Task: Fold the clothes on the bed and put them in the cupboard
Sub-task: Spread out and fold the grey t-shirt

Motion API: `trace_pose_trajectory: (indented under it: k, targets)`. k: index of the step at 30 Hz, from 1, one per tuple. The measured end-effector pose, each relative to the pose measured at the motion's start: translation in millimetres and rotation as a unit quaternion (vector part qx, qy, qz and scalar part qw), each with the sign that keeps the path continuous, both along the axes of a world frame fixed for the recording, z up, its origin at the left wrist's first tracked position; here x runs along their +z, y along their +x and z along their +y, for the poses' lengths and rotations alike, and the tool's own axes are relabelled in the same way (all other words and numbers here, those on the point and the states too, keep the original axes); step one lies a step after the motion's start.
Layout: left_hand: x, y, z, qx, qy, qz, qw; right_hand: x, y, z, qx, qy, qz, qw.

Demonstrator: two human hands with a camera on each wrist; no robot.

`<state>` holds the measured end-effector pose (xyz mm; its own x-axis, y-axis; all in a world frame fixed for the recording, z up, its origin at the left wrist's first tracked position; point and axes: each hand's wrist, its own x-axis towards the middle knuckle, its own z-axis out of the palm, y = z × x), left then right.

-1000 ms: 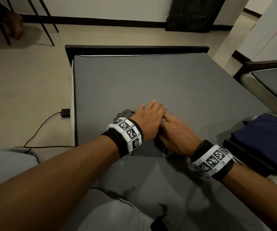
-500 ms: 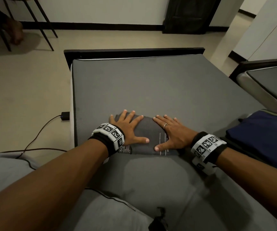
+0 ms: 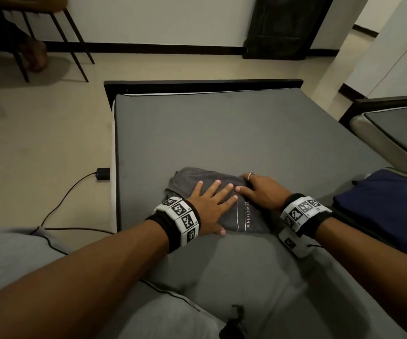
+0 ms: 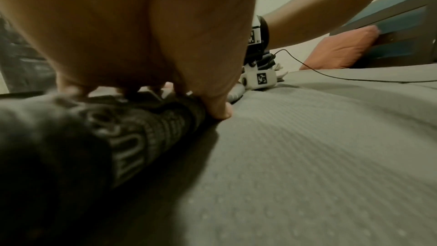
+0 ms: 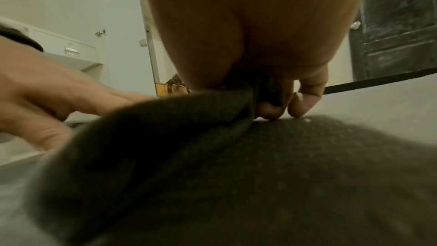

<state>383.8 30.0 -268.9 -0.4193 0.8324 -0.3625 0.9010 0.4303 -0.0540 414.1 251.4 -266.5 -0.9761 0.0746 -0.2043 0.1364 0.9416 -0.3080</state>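
both hands on a folded grey garment on the bed

left hand (image 3: 211,204) lies flat, fingers spread, on the grey garment (image 3: 251,217); right hand (image 3: 262,192) curls round its right edge. folded navy clothes (image 3: 383,211) lie right; the grey mattress (image 3: 234,133) stretches beyond.

- Beige floor (image 3: 38,133) and white wall (image 3: 160,18) with black skirting.
- Dark door (image 3: 280,25) beyond the bed.
- Metal chair legs (image 3: 75,42) at left.
- Dim light.

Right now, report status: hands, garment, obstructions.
Left hand flat on folded grey T-shirt. Right hand gripping its right edge. Navy folded clothes lie to the right, apart.
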Motion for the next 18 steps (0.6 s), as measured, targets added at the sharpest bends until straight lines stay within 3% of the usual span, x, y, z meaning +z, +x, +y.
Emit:
trace_pose_trajectory:
  k: [6,10,12,14,16,18]
  targets:
    - [30,-23,-10,-0.073,-0.034,0.086,0.993,9,39,-15,-0.054,0.055,-0.057,0.995]
    - [44,-42,-18,-0.084,0.02,0.141,0.986,31,76,-51,0.0,0.036,-0.132,0.991]
    - [46,-47,-23,-0.033,0.02,0.146,0.989,41,85,-67,0.069,-0.001,-0.213,0.975]
    - [48,-46,-27,0.075,0.043,0.151,0.985,50,83,-73,0.125,-0.02,-0.261,0.957]
    - [52,-44,-32,0.21,0.081,0.098,0.969,56,67,-67,0.118,-0.022,-0.187,0.975]
    - [55,-41,-37,0.314,0.088,-0.001,0.945,56,42,-53,0.055,-0.039,-0.046,0.997]
